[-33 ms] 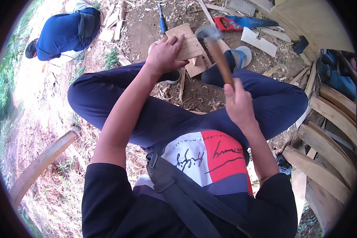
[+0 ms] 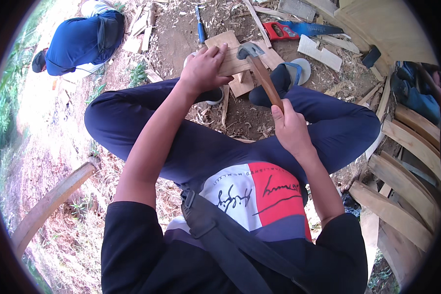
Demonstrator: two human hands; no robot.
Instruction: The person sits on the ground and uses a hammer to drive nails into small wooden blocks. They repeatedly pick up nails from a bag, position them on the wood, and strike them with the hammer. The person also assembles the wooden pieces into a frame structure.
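Note:
My right hand (image 2: 293, 128) is wrapped round the wooden handle of a claw hammer (image 2: 265, 78). The hammer's metal head is at the right end of a light wooden board (image 2: 233, 63); whether the two touch I cannot tell. Over the left part of this board lies my left hand (image 2: 204, 69), holding it with fingers across the top and the thumb along the near edge. Below the board, another flat piece of wood (image 2: 241, 87) rests on the ground between my feet. Part of the board is hidden under my left hand.
A blue-handled chisel (image 2: 200, 30) lies beyond the board. To its right are a red-handled saw (image 2: 282, 30) and a notched wood scrap (image 2: 320, 53). Curved timbers (image 2: 392, 208) stack at right. Another person in blue (image 2: 81, 44) bends over at the far left.
The hammer head has come down and slightly left, to the board's right end. My right hand has shifted a little left with it. My left hand stays in place.

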